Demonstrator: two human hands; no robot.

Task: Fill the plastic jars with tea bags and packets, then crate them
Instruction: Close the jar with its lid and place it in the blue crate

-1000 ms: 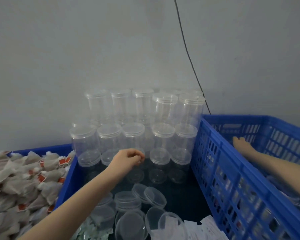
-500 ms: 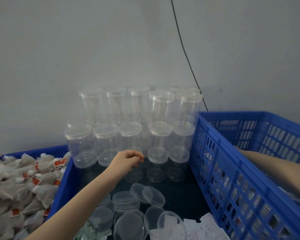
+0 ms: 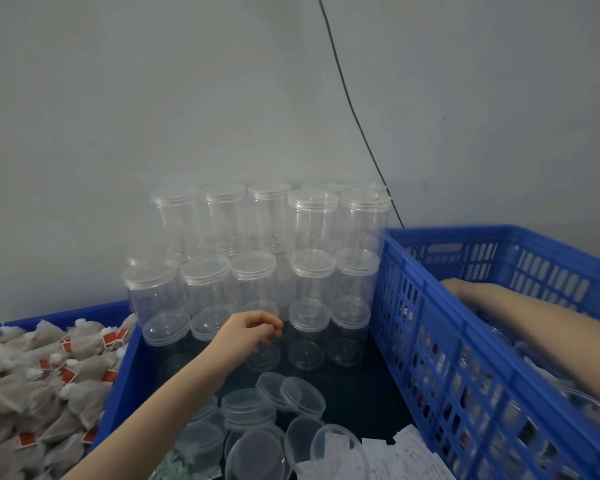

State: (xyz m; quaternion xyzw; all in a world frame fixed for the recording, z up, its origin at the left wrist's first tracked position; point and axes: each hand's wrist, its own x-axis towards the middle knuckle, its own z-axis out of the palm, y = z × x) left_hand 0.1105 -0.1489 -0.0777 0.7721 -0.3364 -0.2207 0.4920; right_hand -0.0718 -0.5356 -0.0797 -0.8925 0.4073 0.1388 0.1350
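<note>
Clear lidded plastic jars (image 3: 312,220) stand stacked in three tiers against a plain grey wall (image 3: 153,98), filling the back of a blue bin (image 3: 125,386). The left hand (image 3: 253,332) hovers at the lowest tier, its grip loosely curled and grasping nothing. Loose lids (image 3: 291,396) lie nearer. Tea bags (image 3: 42,375) with red tags are heaped left. The right hand is hidden inside the blue slatted crate (image 3: 465,341), its grip impossible to tell. Printed paper packets (image 3: 406,459) lie below, their writing unreadable. A black cable (image 3: 354,116) runs down the wall.

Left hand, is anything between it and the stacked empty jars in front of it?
Nothing visible. The left hand hovers right at the bottom row of stacked jars, fingers loosely curled, with no lid or packet between them.
</note>
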